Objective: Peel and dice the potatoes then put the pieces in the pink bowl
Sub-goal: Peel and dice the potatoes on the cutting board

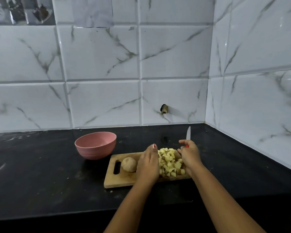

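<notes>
Counter: potato between bowl, dice; knife gripped.

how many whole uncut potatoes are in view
1. The whole potato lies on the cutting board, between its handle slot and the left hand. The rest is a diced pile between that hand and the right hand, which holds the knife. The hands could hide another.

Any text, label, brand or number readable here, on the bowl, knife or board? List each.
None can be read.
The pink ribbed bowl, the wooden cutting board, the white-bladed knife with a red handle and the marble-patterned wall tiles bear no lettering.
The shiny panel at top left is too blurred to tell.
</notes>
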